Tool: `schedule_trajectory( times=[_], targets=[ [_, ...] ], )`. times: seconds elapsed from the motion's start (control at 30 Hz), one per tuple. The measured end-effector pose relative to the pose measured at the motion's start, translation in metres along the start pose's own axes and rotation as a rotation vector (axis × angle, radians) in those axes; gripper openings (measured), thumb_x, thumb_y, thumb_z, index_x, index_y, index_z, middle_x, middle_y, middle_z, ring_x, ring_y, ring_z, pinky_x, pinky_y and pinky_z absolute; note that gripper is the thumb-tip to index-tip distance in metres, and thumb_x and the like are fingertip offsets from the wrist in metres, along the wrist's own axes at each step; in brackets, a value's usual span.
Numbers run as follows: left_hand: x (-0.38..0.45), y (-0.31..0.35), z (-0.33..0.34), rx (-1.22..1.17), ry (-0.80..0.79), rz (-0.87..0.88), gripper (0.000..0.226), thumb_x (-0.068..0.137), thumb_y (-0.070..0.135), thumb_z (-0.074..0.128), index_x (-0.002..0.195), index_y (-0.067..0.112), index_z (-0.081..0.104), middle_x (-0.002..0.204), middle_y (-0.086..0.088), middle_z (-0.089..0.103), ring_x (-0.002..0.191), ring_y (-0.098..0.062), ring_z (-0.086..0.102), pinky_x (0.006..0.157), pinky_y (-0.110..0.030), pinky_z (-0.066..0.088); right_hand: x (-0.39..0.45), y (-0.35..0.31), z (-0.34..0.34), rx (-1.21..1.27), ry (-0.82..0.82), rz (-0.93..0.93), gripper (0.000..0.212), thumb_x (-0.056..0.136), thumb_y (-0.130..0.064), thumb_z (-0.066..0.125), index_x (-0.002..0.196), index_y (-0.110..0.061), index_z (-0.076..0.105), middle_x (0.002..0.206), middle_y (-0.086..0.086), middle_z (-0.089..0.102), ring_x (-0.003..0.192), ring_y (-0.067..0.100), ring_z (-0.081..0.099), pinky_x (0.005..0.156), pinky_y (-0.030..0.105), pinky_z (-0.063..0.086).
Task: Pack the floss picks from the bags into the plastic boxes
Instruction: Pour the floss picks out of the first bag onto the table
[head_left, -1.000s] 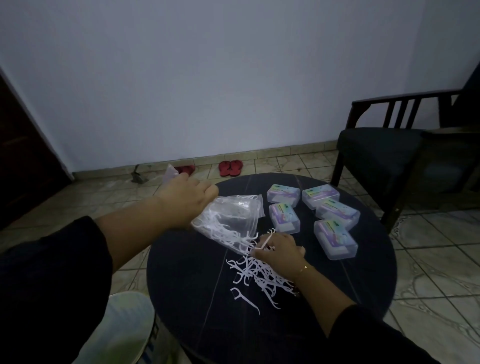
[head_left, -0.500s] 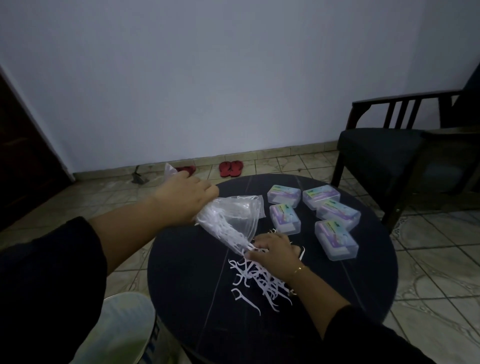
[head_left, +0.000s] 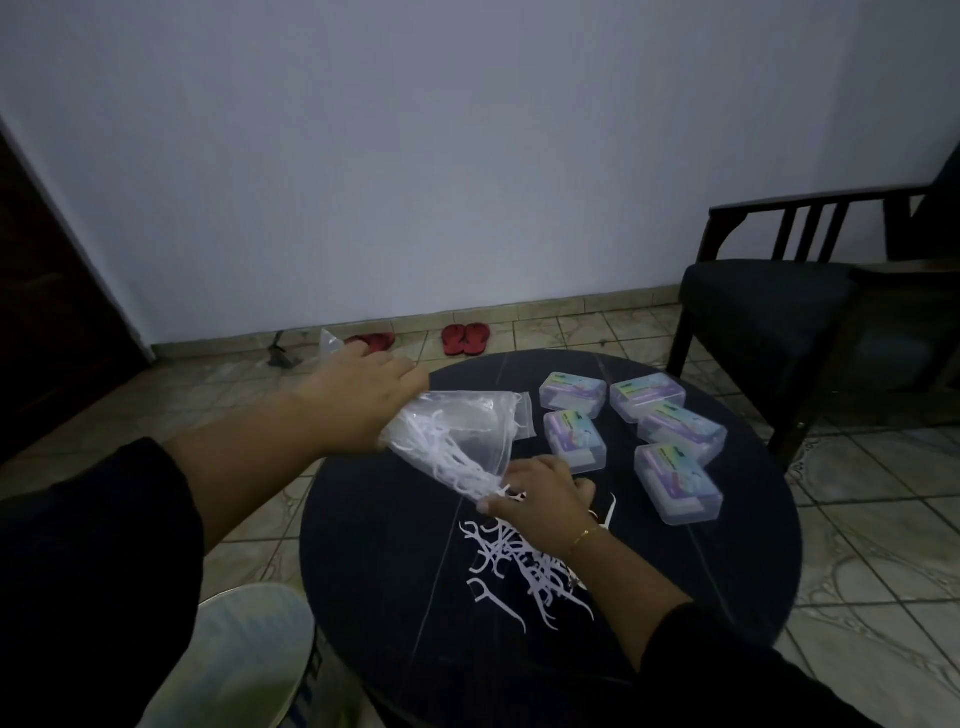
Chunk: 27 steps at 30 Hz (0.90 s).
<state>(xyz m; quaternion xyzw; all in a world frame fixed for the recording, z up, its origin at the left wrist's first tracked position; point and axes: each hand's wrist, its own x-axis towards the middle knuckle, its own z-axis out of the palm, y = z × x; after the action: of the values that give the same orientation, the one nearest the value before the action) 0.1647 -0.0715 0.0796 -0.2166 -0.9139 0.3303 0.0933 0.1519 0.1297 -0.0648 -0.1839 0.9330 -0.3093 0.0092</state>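
Observation:
My left hand (head_left: 363, 402) grips the closed end of a clear plastic bag (head_left: 462, 441) of white floss picks, tilted with its mouth down over the round dark table (head_left: 374, 545). My right hand (head_left: 540, 493) is at the bag's mouth, fingers curled on floss picks there. A loose pile of floss picks (head_left: 519, 566) lies on the table under my right wrist. Several clear plastic boxes (head_left: 678, 483) with coloured labels, lids shut, sit at the table's far right.
A dark wooden armchair (head_left: 779, 312) stands right of the table. Red sandals (head_left: 465, 339) lie on the tiled floor by the wall. A pale rounded object (head_left: 234, 654) is at the lower left beside the table.
My left hand has tilted the bag more steeply, and the picks have slid toward its mouth. My right hand moved from the pile up to the bag's opening.

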Motion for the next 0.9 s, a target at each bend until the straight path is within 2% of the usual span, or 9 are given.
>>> schedule_trajectory(
  times=[0.17,0.27,0.37,0.43,0.5,0.63,0.7,0.77,0.9],
  targets=[
    [-0.003,-0.004,0.005,0.079,-0.026,0.003,0.059,0.081,0.049,0.061,0.13,0.027,0.037,0.131,0.004,0.047,0.116,-0.016,0.048,0.098,-0.034,0.036,-0.004,0.007,-0.005,0.079,-0.019,0.067,0.031,0.085,-0.047,0.062,0.101,-0.022,0.072,0.127,-0.014,0.053,0.126,0.009,0.029,0.092,0.02,0.013],
    [-0.004,-0.006,0.006,0.074,-0.053,-0.019,0.059,0.082,0.048,0.06,0.131,0.027,0.036,0.131,0.004,0.046,0.117,-0.016,0.046,0.1,-0.034,0.035,-0.008,0.016,-0.007,-0.046,-0.038,0.117,0.034,0.084,-0.051,0.061,0.109,-0.029,0.066,0.133,-0.016,0.047,0.133,0.011,0.023,0.099,0.037,0.017],
    [-0.004,-0.006,0.007,0.043,-0.048,-0.024,0.056,0.084,0.052,0.055,0.13,0.027,0.037,0.131,0.003,0.047,0.116,-0.016,0.047,0.1,-0.035,0.036,-0.01,0.016,-0.006,-0.05,-0.095,0.103,0.068,0.073,-0.06,0.066,0.134,-0.041,0.044,0.147,-0.013,0.03,0.14,0.014,0.012,0.106,0.045,0.013],
    [-0.002,-0.003,0.007,0.005,-0.036,-0.026,0.055,0.084,0.058,0.051,0.129,0.028,0.038,0.13,0.004,0.048,0.115,-0.016,0.047,0.099,-0.035,0.036,-0.007,0.011,-0.004,-0.025,-0.085,0.06,0.08,0.069,-0.064,0.067,0.139,-0.04,0.037,0.149,-0.012,0.026,0.14,0.015,0.01,0.107,0.045,0.011],
    [0.0,-0.001,0.006,-0.024,-0.023,-0.023,0.056,0.084,0.062,0.05,0.128,0.029,0.039,0.129,0.004,0.049,0.114,-0.016,0.048,0.099,-0.036,0.037,-0.003,0.004,-0.003,-0.06,-0.057,0.022,0.072,0.072,-0.063,0.064,0.135,-0.036,0.043,0.147,-0.011,0.03,0.139,0.016,0.013,0.106,0.044,0.014],
    [-0.001,-0.004,0.007,-0.003,-0.01,-0.012,0.054,0.085,0.059,0.051,0.127,0.029,0.04,0.129,0.005,0.049,0.114,-0.015,0.048,0.099,-0.037,0.037,0.0,0.0,-0.001,-0.093,0.058,0.021,0.036,0.082,-0.053,0.059,0.113,-0.036,0.062,0.129,-0.016,0.048,0.129,0.013,0.027,0.093,0.039,0.02],
    [-0.004,-0.008,0.008,0.022,-0.023,-0.023,0.053,0.084,0.056,0.054,0.128,0.029,0.04,0.13,0.005,0.049,0.115,-0.015,0.048,0.1,-0.037,0.036,0.0,0.005,-0.002,-0.106,0.052,0.067,0.035,0.083,-0.051,0.058,0.113,-0.034,0.062,0.127,-0.015,0.05,0.128,0.012,0.029,0.093,0.039,0.021],
    [-0.006,-0.012,0.011,0.016,-0.043,-0.047,0.056,0.083,0.057,0.054,0.129,0.029,0.039,0.131,0.005,0.047,0.117,-0.016,0.047,0.102,-0.037,0.035,0.0,0.01,-0.004,-0.109,0.037,0.104,0.042,0.081,-0.05,0.061,0.119,-0.033,0.058,0.132,-0.014,0.046,0.132,0.014,0.027,0.098,0.041,0.021],
    [-0.009,-0.015,0.015,-0.037,-0.047,-0.091,0.061,0.081,0.061,0.056,0.13,0.03,0.037,0.132,0.006,0.046,0.119,-0.014,0.045,0.104,-0.035,0.033,-0.002,0.007,-0.006,-0.042,0.018,0.064,0.083,0.068,-0.058,0.07,0.139,-0.039,0.033,0.147,-0.012,0.028,0.138,0.016,0.016,0.106,0.044,0.015]
  ],
)
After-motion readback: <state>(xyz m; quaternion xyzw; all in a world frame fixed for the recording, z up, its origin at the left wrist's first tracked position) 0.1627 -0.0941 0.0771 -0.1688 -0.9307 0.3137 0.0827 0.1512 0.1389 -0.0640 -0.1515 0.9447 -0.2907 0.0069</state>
